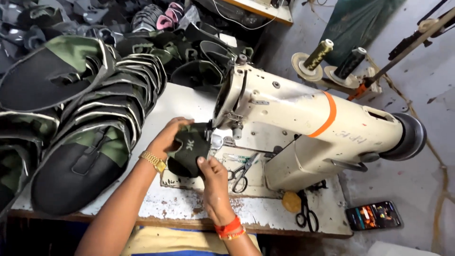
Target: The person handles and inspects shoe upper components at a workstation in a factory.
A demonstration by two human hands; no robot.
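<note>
Here, line by line:

Piece in hand: a camouflage and black shoe upper (189, 150) sits at the needle end of the cream sewing machine (303, 128), held off the tabletop (189, 106).

Left hand: the left hand (166, 137) cups the piece from its far side, fingers curled around it and pressed on the fabric; a gold watch (153, 161) is on the wrist.

Right hand: the right hand (211, 175) pinches the near edge between thumb and fingertips, red bangles (228, 228) at the wrist.

Doing it well: I judge that both hands should keep the fabric taut and flat at the needle, feed evenly, and keep fingertips to the sides of the needle, never before it.

Nearby: scissors (241, 171) lie just beside the right hand; a second pair (305, 213) and a phone (373, 214) lie farther right.

Stock: a fanned stack of uppers (95, 137) fills the left of the tabletop.

Thread: two cones (318, 54) stand behind the machine.
</note>
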